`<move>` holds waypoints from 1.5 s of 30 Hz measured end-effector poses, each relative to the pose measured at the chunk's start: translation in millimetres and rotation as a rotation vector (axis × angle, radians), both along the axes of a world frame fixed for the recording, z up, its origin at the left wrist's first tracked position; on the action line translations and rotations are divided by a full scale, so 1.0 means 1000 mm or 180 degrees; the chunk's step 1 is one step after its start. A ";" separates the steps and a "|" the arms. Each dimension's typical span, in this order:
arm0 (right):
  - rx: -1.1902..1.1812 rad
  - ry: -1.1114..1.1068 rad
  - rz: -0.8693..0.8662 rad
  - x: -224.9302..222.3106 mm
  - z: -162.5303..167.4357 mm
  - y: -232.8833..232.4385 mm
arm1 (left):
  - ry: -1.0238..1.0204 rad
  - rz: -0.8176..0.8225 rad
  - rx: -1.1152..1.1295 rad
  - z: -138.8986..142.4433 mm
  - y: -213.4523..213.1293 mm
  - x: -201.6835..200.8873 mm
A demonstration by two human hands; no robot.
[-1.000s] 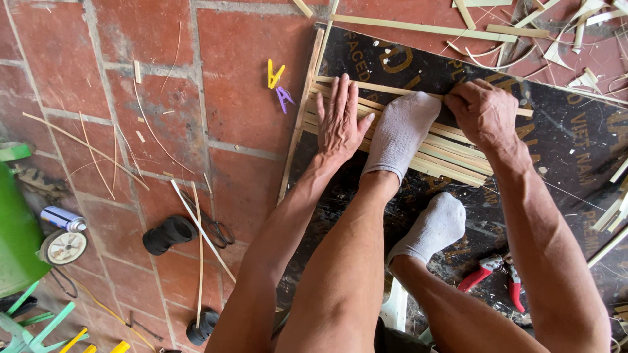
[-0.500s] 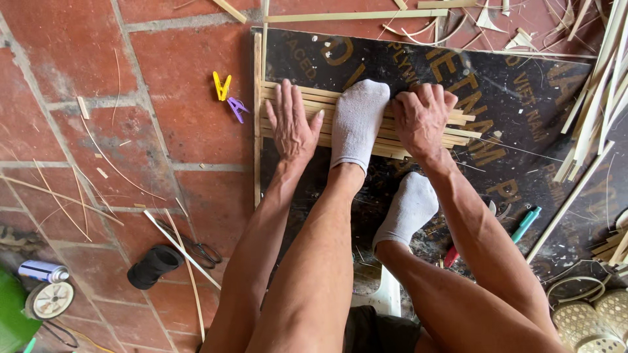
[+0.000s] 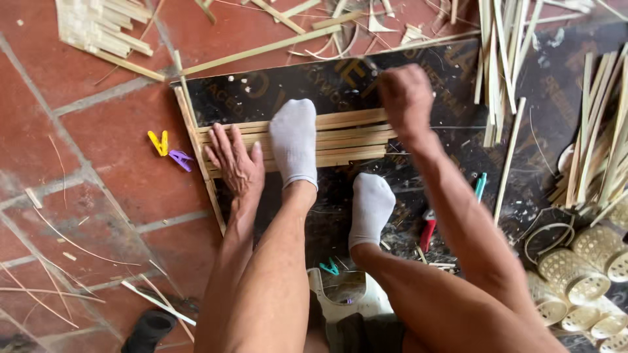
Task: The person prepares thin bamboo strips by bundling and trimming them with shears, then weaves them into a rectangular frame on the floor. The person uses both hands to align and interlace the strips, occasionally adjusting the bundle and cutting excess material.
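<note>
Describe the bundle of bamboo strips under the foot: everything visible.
The bamboo strips are pale yellow, flat and thin, about six or seven laid side by side and running left to right on the dark board. Their left ends meet a longer slat lying across them. A foot in a white sock presses on their middle. The left hand lies flat on their left part; the right hand is at their right ends, blurred, grip unclear.

Soft, even daylight with faint shadows and no glare; the right hand (image 3: 407,98) is motion-blurred.
</note>
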State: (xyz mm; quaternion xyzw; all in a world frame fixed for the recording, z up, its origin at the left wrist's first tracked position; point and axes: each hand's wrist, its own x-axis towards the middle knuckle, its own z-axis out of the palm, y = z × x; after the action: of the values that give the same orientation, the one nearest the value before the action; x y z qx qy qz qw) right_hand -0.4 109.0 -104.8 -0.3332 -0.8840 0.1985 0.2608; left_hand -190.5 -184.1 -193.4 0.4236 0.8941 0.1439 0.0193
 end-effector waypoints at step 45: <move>-0.0036 -0.1653 0.0028 0.067 -0.038 -0.104 | 0.0024 0.0064 -0.0348 -0.006 -0.005 0.002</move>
State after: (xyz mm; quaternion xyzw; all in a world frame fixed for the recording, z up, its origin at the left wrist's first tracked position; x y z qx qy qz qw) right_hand 66.9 5.3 -142.3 -0.3707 -0.9217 0.1124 0.0224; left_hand -188.7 -189.6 -199.6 0.4135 0.9049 0.0935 0.0376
